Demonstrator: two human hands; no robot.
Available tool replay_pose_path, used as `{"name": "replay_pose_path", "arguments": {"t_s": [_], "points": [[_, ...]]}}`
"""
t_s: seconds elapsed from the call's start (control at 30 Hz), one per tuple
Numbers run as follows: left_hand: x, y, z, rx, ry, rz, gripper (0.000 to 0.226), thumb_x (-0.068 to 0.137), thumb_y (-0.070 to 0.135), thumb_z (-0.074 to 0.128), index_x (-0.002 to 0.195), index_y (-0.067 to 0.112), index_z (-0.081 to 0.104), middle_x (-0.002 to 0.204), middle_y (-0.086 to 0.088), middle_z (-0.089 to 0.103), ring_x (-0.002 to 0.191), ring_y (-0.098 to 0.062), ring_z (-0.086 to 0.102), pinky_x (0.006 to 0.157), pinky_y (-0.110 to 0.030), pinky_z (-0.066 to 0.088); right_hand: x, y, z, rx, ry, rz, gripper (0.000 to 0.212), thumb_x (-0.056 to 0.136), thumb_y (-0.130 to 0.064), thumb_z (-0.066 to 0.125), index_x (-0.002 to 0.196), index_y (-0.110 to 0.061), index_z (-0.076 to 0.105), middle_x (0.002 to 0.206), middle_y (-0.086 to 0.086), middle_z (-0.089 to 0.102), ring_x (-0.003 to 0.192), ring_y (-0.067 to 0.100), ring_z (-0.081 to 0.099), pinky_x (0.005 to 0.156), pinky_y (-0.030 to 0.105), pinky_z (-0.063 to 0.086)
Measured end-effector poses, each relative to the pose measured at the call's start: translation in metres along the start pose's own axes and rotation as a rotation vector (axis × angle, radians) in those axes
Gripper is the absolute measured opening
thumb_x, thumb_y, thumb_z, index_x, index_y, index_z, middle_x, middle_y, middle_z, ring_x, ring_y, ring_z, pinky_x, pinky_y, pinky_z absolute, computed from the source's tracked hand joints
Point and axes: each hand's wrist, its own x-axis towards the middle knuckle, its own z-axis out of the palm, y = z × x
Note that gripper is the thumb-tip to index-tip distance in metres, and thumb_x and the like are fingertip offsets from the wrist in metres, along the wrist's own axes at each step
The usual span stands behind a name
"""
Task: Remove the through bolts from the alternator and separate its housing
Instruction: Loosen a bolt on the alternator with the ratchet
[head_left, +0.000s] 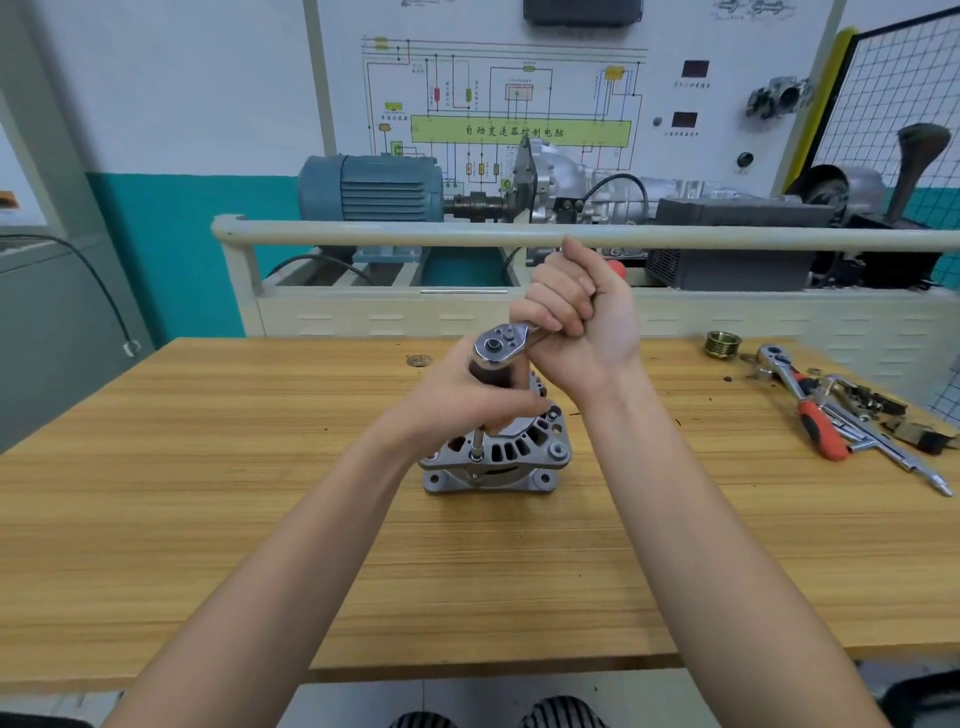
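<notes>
Our right hand (576, 322) grips the ratchet (501, 344) handle; left hand (467, 400) curls round its extension bar (477, 441), upright on an alternator (496, 457) bolt, on the table (260, 493).

You're working at a wooden workbench (260, 519). The alternator (496, 457) stands on it near the middle. Off to your right, at the far edge, lies a grooved pulley (722, 344), and beside it a red-handled ratchet (800, 402) among other loose tools and small parts (878, 415).
</notes>
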Motion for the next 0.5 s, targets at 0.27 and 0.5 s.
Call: {"name": "replay_pose_path", "arguments": {"t_s": [0.27,0.5], "points": [[0.003,-0.002,0.01,-0.12,0.195,-0.003,0.039,0.064,-0.002,0.058,0.042,0.023,0.037,0.038,0.01,0.034,0.037,-0.006,0.029,0.041,-0.016,0.027,-0.015,0.015,0.003,-0.044,0.135,-0.339,0.057,0.097,-0.02,0.035,0.041,-0.019,0.036,0.035,-0.007,0.024,0.029,0.007,0.02,0.037,0.02,0.023],[0.005,-0.007,0.014,-0.129,0.425,0.0,0.043,0.074,-0.017,0.055,0.051,0.014,0.035,0.041,0.01,0.033,0.04,-0.01,0.028,0.043,-0.02,0.025,-0.022,0.026,0.007,-0.219,0.076,-0.46,0.055,0.097,-0.018,0.034,0.042,-0.019,0.036,0.037,-0.006,0.025,0.032,0.008,0.022,0.04,0.022,0.031]]}}
